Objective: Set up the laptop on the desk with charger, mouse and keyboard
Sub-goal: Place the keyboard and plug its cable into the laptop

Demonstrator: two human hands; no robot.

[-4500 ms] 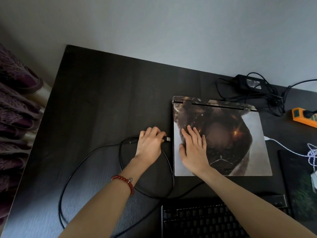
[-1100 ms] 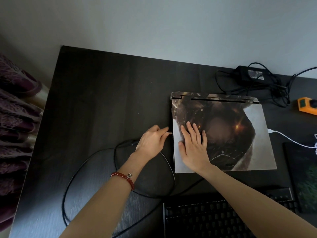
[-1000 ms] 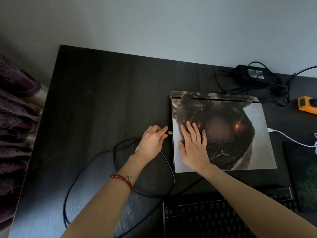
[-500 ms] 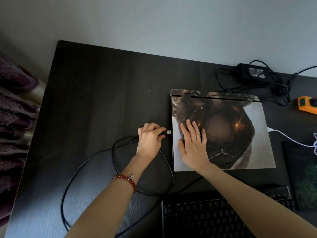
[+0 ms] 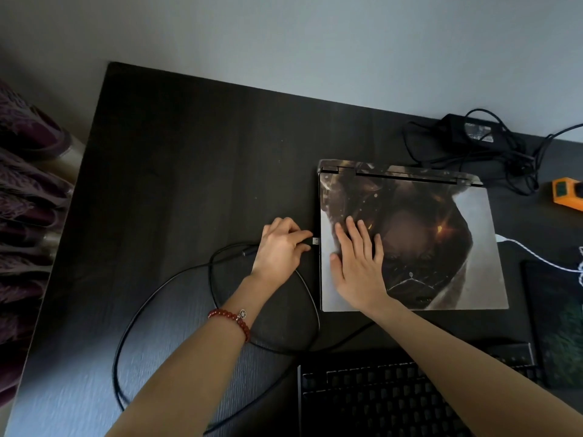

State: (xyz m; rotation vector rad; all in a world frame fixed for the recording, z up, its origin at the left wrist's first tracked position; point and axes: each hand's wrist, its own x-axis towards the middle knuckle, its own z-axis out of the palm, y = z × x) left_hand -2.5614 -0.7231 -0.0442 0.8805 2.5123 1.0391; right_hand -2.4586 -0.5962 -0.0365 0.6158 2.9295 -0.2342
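plug (image 5: 315, 241) sits pinched in the left hand (image 5: 280, 250) at the closed laptop (image 5: 410, 241)'s left edge on the desk (image 5: 195, 159); right hand (image 5: 358, 263) presses flat on the lid. best to push level and straight, bracing firmly.

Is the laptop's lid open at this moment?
No, the laptop lies shut, and the right hand rests flat on its decorated lid.

Probably home room: dark desk (image 5: 195, 159) against wall, purple curtain (image 5: 28, 197) (left edge).
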